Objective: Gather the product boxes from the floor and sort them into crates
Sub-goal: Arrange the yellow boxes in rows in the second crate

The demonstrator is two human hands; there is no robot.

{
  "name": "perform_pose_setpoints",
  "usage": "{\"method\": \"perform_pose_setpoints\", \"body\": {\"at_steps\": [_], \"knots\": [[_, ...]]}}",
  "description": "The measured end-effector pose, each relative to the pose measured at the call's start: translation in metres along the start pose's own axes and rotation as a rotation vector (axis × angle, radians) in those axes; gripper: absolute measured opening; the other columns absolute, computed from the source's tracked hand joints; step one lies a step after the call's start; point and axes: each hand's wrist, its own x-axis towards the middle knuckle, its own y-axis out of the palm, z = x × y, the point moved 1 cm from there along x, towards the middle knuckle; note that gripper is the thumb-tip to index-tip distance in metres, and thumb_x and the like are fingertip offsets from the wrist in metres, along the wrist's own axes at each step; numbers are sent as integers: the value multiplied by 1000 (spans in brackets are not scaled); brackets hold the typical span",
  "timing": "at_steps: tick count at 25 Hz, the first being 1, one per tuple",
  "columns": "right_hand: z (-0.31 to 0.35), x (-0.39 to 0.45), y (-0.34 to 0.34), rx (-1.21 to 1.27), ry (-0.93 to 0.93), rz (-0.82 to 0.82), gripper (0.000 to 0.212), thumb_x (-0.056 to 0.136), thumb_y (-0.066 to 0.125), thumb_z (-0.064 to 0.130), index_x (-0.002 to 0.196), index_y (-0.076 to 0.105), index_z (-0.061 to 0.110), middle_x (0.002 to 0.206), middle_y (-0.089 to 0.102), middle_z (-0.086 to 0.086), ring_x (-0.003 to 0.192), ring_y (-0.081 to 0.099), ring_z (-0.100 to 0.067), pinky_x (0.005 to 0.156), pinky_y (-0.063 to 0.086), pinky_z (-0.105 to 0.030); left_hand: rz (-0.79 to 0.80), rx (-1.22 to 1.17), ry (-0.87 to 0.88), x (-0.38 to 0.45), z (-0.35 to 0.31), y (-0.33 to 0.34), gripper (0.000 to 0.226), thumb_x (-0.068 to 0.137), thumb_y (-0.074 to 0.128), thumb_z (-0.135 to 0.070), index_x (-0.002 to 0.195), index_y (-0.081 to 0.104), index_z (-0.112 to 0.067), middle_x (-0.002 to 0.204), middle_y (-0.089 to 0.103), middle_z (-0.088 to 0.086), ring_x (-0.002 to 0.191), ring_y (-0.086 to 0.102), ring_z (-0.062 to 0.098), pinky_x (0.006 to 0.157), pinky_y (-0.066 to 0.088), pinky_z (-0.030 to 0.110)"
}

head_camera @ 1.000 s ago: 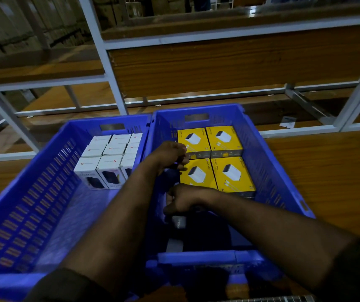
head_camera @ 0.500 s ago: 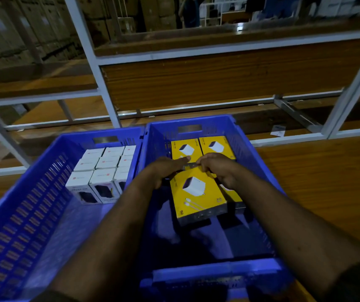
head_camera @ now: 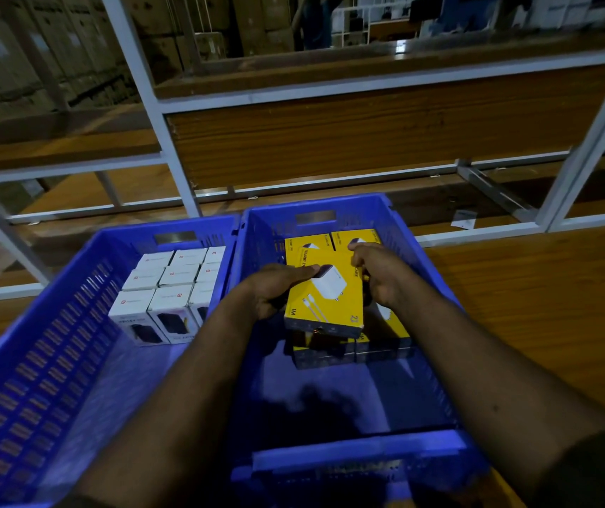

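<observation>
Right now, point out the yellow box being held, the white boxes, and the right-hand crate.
held yellow box (head_camera: 324, 291): head view, top face at the charger picture.
white boxes (head_camera: 169, 291): head view, top of a middle box.
right-hand crate (head_camera: 357, 458): head view, near rim.

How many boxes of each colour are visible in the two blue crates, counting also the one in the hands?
White boxes, left crate: 9
Yellow boxes, right crate: 5, including the held box
Total: 14
</observation>
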Motion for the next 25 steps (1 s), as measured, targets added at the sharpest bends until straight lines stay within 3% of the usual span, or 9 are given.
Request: {"method": "perform_pose_setpoints", "body": {"at_steps": [4, 8, 12, 15, 17, 18, 20, 23, 25], "knots": [[2, -4, 0, 30, -8, 21, 29, 87, 44, 1, 106, 60, 17, 88, 56, -9, 76, 52, -23, 66, 44, -32, 2, 10, 20, 1, 1, -1, 37, 86, 72, -31, 115, 70, -8, 130, 64, 18, 118, 60, 36, 104, 45, 57], [1, -3, 2, 127, 0, 58, 8, 91, 51, 16, 85, 55, 18, 71, 57, -5, 70, 56, -23, 64, 46, -31, -30, -89, -8, 1, 0, -1, 37, 100, 55, -35, 123, 62, -8, 117, 67, 25, 103, 64, 43, 89, 52, 52], [1, 0, 7, 284, 2, 194, 28, 99, 51, 31, 114, 61, 9, 91, 70, -6, 81, 67, -18, 70, 59, -35, 68, -276, -35, 2, -3, 2, 36, 103, 41, -39, 102, 62, -10, 76, 71, 10, 66, 66, 23, 69, 52, 36], [0, -8, 11, 160, 2, 356, 25, 98, 54, 32, 106, 65, 11, 90, 67, -6, 74, 62, -18, 78, 58, -37, 258, -394, -83, -3, -5, 13, 29, 84, 54, -35, 84, 61, -7, 66, 63, 8, 48, 61, 16, 46, 53, 22], [0, -12, 11, 129, 4, 439, 27, 97, 53, 39, 100, 66, 16, 83, 66, -1, 66, 60, -15, 66, 55, -31, 399, -392, 19, -4, -10, 16, 40, 88, 50, -37, 101, 68, -4, 89, 70, 17, 68, 71, 26, 59, 60, 29], [-1, -13, 11, 125, -11, 452, 26, 97, 53, 40, 101, 66, 17, 86, 68, 1, 70, 62, -15, 65, 55, -30, 505, -348, 239, -2, -14, 13, 49, 98, 40, -37, 122, 64, -2, 120, 66, 20, 100, 70, 30, 85, 58, 34], [-1, -9, 10, 145, -43, 418, 28, 95, 57, 37, 112, 66, 16, 104, 72, -2, 91, 68, -22, 79, 58, -35, 762, -582, 163, -2, 8, 8, 58, 108, 9, -26, 144, 40, 8, 153, 39, 20, 142, 40, 24, 119, 24, 32], [-2, 2, 9, 197, -26, 306, 55, 84, 73, 37, 130, 59, 11, 120, 68, -16, 109, 66, -35, 91, 54, -52, 205, -271, 31, -3, 5, 6, 69, 108, 25, -22, 68, 78, -5, 78, 76, 14, 72, 73, 19, 69, 58, 28], [-2, 7, 4, 243, 14, 212, 79, 70, 84, 38, 138, 51, 16, 121, 67, -16, 102, 69, -37, 79, 57, -57, 126, -219, 3, 2, 2, 5, 53, 104, 37, -41, 79, 75, -14, 81, 74, 11, 74, 68, 24, 72, 53, 34]]}}
